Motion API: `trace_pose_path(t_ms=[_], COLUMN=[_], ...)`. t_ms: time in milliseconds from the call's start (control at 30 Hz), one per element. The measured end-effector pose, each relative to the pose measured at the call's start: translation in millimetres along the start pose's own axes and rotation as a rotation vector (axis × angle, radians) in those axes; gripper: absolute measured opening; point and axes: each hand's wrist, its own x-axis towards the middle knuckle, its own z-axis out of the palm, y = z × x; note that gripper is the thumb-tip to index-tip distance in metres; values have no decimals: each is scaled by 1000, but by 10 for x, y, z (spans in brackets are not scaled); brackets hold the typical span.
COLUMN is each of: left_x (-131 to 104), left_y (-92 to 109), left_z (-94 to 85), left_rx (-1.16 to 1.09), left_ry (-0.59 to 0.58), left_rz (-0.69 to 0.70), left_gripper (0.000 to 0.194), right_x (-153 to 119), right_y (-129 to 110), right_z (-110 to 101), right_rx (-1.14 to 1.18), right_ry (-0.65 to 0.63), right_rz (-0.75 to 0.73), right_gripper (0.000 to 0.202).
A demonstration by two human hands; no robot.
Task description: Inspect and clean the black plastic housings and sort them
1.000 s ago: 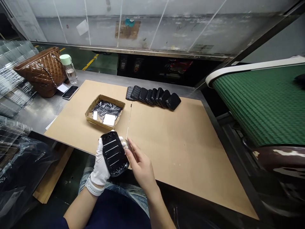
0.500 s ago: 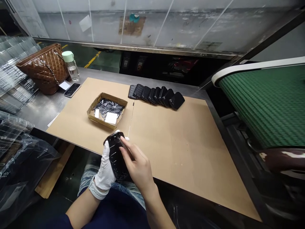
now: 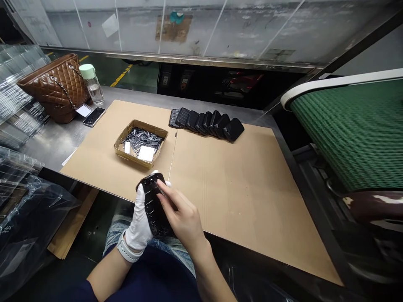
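Note:
In my left hand (image 3: 139, 226), which wears a white glove, lies a black plastic cover (image 3: 155, 214). Its ribbed inner side faces up, and gloved fingertips show past its far edge. My bare right hand (image 3: 183, 216) reaches over the cover from the right, thumb and forefinger pinched near its upper inner edge. Whatever sits between those fingertips is too small and dark to make out. Beyond my hands, a shallow cardboard box (image 3: 132, 158) holds many small black strips (image 3: 141, 138) and two white pieces.
Several similar black covers (image 3: 206, 122) lean in a row along the back of the cardboard sheet (image 3: 245, 188). At the left stand a brown quilted bag (image 3: 59, 90), a water bottle (image 3: 94, 90) and a phone (image 3: 94, 117). A green conveyor belt (image 3: 352, 134) runs at the right.
The camera view shifts slightly. Both hands keep nearly the same hold on the cover, the right fingertips staying at its upper inner edge.

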Motion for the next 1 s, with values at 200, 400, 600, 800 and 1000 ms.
trace_pose_path(t_ms=[200,400,600,800,1000], left_x=[19,38,32,52,66], left_y=[-8,18,8,-12,-11], left_z=[-39,-30,-25,-232,-336], left_rx=[20,56,107,27,3], left_ry=[36,85,69,71,82], left_rz=[42,19,47,31,40], left_gripper=[39,42,38,42,48], right_x=[16,-26,-42,2,10], right_y=[53,114,78,-26,-26], right_z=[-23,27,-5,-21,29], right_rx=[0,80,208,-60,-163], right_ry=[-48,-31,0,-140,-118], right_rz=[-55,65,168,92,11], right_gripper=[37,37,31,45,46])
